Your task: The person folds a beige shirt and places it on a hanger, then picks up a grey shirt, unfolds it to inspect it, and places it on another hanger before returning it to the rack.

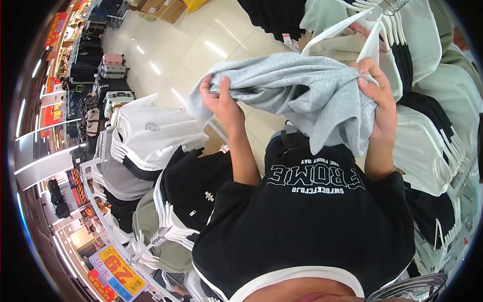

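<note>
A light grey shirt (322, 95), bunched and creased, is stretched between my two hands in front of my chest. My left hand (224, 103) is closed on its left end, with part of the fingers hidden in the cloth. Its upper right edge is pinched between the thumb and fingers of my right hand (377, 93). From there the loose cloth hangs down in folds. A white clothes hanger (322, 39) is just beyond my right hand, by the rack.
White shirts (161, 126) and black shirts (193, 186) hang on a rack at left, with a yellow price sign (121, 272). More hanging shirts (422, 146) line the right. Tiled floor (201, 40) lies ahead; suitcases (113, 70) stand far left, cardboard boxes (163, 9) at the top.
</note>
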`<state>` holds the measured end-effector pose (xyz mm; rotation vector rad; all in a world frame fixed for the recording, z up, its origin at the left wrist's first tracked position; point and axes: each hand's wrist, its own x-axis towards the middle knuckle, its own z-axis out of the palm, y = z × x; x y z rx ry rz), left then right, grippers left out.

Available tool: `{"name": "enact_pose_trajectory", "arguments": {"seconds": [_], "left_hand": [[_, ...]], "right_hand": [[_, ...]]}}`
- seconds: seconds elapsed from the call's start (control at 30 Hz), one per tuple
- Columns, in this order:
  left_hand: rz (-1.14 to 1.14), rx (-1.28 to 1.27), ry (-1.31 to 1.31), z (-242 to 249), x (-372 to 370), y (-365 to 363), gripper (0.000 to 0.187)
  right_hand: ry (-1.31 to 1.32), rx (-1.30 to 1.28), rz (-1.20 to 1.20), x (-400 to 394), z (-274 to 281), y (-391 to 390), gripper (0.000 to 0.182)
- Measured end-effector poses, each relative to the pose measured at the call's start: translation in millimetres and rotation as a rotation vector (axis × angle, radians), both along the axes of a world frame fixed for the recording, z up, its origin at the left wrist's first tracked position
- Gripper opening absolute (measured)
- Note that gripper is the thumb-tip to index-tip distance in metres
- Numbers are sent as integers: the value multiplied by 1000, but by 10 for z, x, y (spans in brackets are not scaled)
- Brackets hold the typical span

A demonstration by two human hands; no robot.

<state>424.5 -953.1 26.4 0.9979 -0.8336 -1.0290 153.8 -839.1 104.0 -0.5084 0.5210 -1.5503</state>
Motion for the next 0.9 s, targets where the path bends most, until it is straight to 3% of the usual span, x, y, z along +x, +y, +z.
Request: {"name": "enact_pose_trajectory", "arguments": {"seconds": [0.13, 0.33, 0.37, 0.43, 0.53, 0.63, 0.73, 0.83, 0.9], "left_hand": [[-91, 263, 175, -73, 124, 37, 33], [117, 191, 313, -192, 332, -7, 28], [161, 175, 309, -222, 374, -16, 29], [215, 149, 317, -320, 489, -37, 28], [204, 186, 281, -468, 637, -17, 28], [259, 399, 168, -527, 609, 37, 28], [196, 413, -121, -469, 441, 138, 35], [-219, 163, -232, -250, 87, 341, 50], [-654, -88, -225, -179, -92, 469, 66]], "right_hand": [[-95, 31, 32, -6, 65, -45, 13], [-157, 73, -251, -9, 118, -173, 21], [-201, -35, -128, -138, -28, -173, 27], [-182, -10, -158, -103, 73, -206, 27], [-199, 54, -207, -40, 152, -252, 27], [-199, 153, -269, 10, 119, -302, 23], [-183, 181, -234, 184, 119, -342, 20], [-143, 162, -160, 436, 128, -436, 18], [-109, 143, -58, 559, 37, -501, 18]]}}
